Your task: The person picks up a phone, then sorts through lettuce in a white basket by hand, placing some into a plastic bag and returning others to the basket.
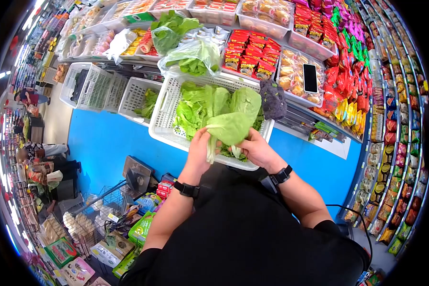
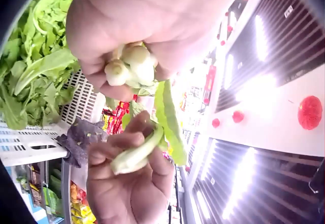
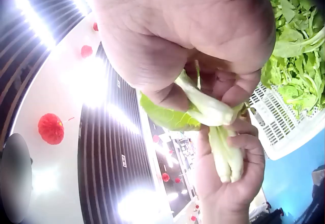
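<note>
Over the white crate [image 1: 163, 125] in the head view, the left hand [image 1: 199, 148] grips pale stems of leafy greens, their whitish root ends [image 2: 136, 64] poking out of the fist [image 2: 127, 26] in the left wrist view. The right hand [image 1: 261, 151] pinches the base of a broad green leaf [image 1: 231, 127], whose pale stem [image 3: 205, 102] shows between thumb and fingers of the right hand [image 3: 198, 36] in the right wrist view. Both hands are close together. Loose lettuce-like greens [image 1: 195, 102] lie in the crate behind them.
A dark purple cloth [image 1: 272, 99] hangs on the crate's right corner. Bagged greens [image 1: 191, 57] rest behind it, beside trays of red packets [image 1: 252, 55] and a phone [image 1: 310, 78]. Smaller crates [image 1: 137, 97] stand left; a loaded cart [image 1: 100, 214] stands lower left.
</note>
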### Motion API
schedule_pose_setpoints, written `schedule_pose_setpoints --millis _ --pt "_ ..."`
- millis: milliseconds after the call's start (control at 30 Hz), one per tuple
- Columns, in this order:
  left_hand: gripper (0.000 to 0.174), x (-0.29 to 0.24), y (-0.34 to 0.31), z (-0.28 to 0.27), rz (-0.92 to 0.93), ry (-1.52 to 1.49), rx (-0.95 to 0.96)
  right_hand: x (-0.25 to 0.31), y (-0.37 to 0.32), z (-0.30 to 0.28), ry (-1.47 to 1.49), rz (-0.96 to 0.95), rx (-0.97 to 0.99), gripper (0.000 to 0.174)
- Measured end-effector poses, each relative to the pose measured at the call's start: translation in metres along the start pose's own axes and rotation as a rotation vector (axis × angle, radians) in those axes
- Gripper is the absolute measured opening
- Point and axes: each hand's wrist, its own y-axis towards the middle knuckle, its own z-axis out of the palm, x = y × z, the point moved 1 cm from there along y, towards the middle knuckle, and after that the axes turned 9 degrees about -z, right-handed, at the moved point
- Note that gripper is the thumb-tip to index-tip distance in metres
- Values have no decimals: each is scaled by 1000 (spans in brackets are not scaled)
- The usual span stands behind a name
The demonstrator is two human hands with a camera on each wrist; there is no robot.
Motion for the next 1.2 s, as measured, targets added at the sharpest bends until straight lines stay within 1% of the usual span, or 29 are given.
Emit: schedule_pose_setpoints --millis 33,67,133,200,233,267,300,333,367,400,467,500,533,600,633,667,733,767,833,967,1033,1167,1200 --pt "30 0 6 -5 -51 -31 -36 -2 0 -5 -28 61 -19 40" --pt "29 1 12 -11 -102 -61 -70 -3 -1 -9 -29 58 -22 40" --pt "28 7 33 -28 -128 -74 -70 3 -4 -8 30 81 -155 38" --pt "28 14 58 -42 -209 -78 -104 9 -6 -10 37 92 -149 37" --pt "33 17 67 -46 -211 -91 -106 7 -6 -13 -19 83 -140 36" --pt "33 22 76 -49 -212 -92 -104 6 -6 -16 -75 74 -129 35" --pt "45 22 79 -43 -167 -31 -80 7 -7 -18 -76 73 -129 35" --pt "59 23 81 -38 -123 30 -56 8 -7 -20 -316 37 -130 30" --pt "68 23 82 -36 -144 219 -191 9 -7 -21 -556 1 -132 26" --pt "68 22 79 -30 -145 221 -186 18 -9 -17 -558 -1 -136 26" --pt "60 15 69 -15 128 704 -117 39 -11 -1 -936 105 -125 20" --pt "46 5 49 2 237 748 -57 33 -13 2 -707 -70 -131 24" --pt "46 -4 29 14 232 751 -52 36 -15 4 -706 -68 -139 24" --pt "41 -18 -6 35 10 446 335 46 -17 12 -964 -301 -18 26" --pt "33 -24 -16 43 93 502 370 46 -17 13 -971 -289 -27 28" --pt "33 -24 -16 43 96 501 368 47 -16 14 -971 -291 -23 28" --pt "28 -23 -16 42 131 474 296 47 -16 16 -746 -160 -113 25" --pt "28 -22 -17 43 130 475 295 46 -16 18 -745 -160 -112 25" --pt "25 -25 -23 48 163 371 284 47 -16 20 -741 -274 -203 21" --pt "26 -30 -31 56 199 298 259 44 -14 23 -705 -304 -214 17" --pt "26 -31 -31 53 303 308 280 45 -15 29 -459 -289 -175 19" --pt "23 -33 -23 43 387 292 259 43 -20 36 -379 -306 -165 21" --pt "22 -34 -22 42 349 191 243 41 -22 37 -364 -378 -202 20"
